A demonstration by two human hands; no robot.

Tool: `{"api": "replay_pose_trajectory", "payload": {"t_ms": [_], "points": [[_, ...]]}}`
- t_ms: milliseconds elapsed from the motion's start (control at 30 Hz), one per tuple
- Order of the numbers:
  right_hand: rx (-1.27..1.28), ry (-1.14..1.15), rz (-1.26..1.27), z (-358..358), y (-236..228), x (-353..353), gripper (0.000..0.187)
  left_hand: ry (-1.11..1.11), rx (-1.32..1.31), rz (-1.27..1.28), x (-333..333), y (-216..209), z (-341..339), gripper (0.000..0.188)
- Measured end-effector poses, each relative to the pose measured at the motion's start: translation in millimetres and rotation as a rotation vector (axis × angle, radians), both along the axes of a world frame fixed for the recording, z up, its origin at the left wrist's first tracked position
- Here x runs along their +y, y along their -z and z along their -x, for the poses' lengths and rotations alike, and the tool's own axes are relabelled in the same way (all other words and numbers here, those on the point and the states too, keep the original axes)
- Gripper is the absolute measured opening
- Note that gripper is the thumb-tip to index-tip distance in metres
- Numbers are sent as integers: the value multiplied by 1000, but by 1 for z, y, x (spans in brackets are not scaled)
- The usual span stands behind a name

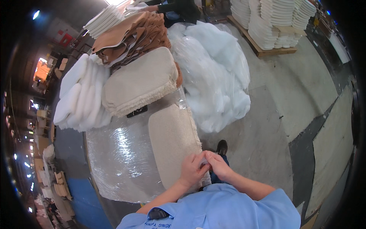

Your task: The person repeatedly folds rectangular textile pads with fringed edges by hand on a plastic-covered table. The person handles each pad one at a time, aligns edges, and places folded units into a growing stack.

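Note:
My left hand (pixel 193 168) and my right hand (pixel 219 165) meet at the frayed right edge of a beige fabric cushion piece (pixel 170 141). Both have curled fingers, with the fingertips close together. A small pale bit shows between them, mostly hidden by the fingers, and I cannot make out what it is. The cushion piece lies flat on a table wrapped in clear plastic film (pixel 118 160). Farther off, a second beige cushion piece (pixel 139 82) with a shaggy edge rests at the foot of a brown pile.
Brown fabric pieces (pixel 133 36) are heaped at the back. Fluffy white padding (pixel 82 91) lies at the left, and a plastic-wrapped white bundle (pixel 213 72) bulges at the right. A dark phone-like object (pixel 137 111) sits on the film. White stacks stand on a pallet (pixel 263 51). Someone in dark sleeves (pixel 179 9) is behind.

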State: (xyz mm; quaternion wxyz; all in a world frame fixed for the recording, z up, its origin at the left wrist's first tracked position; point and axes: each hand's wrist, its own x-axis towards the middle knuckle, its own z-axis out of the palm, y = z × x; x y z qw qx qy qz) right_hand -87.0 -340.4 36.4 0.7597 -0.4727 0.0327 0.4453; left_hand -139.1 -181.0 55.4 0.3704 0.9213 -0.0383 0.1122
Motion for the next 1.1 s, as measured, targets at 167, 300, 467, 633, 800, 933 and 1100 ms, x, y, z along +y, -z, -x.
{"api": "replay_pose_trajectory", "payload": {"t_ms": [167, 300, 467, 633, 800, 933, 1100], "points": [[171, -79, -11, 21, 5, -2, 60, -56, 116, -45, 3, 1, 19, 23], [-6, -155, 150, -6, 14, 7, 54, -458, 286, 589, 26, 24, 31, 28], [-202, -121, 421, -24, 38, 29, 34, -603, 383, 988, 46, 16, 54, 25], [-220, -84, 180, -8, 34, 52, 20, -494, 421, 1057, 42, 11, 72, 21], [-36, 18, 104, -3, 27, 59, 16, -354, 606, 274, 12, 3, 52, 40], [-7, 9, 137, -10, 11, 53, 13, -322, 265, -14, -2, 3, 44, 48], [-111, 7, 118, -6, 11, 61, 10, -448, 258, -42, 4, 14, 43, 35]]}}
